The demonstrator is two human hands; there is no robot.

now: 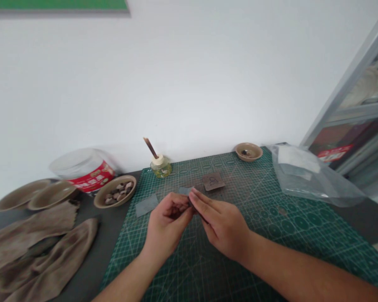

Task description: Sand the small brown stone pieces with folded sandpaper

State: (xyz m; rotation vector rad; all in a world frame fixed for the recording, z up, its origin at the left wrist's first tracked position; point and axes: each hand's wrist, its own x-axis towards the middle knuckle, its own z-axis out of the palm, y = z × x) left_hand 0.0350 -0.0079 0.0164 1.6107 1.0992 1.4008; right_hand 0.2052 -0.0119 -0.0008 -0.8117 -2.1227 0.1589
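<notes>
Over the green cutting mat (261,235), my left hand (168,224) and my right hand (225,226) meet at the fingertips. The left fingers are curled in a pinch, and the right fingers are pressed together against them. Something small and dark is between them, mostly hidden, and I cannot make out its kind. A small grey sheet (185,191) shows just behind the fingertips; whether it is held or lies on the mat, I cannot tell. Left of my hands lies another grey sheet (146,205). Beyond them is a brown square (213,181) with handwritten marks.
A bowl (115,191) of small stones stands left of the mat, near a red-labelled tub (85,167), more bowls (53,195) and brown cloths (44,247). A glass jar (161,166), a small bowl (248,152) and a plastic bag (311,176) sit along the back.
</notes>
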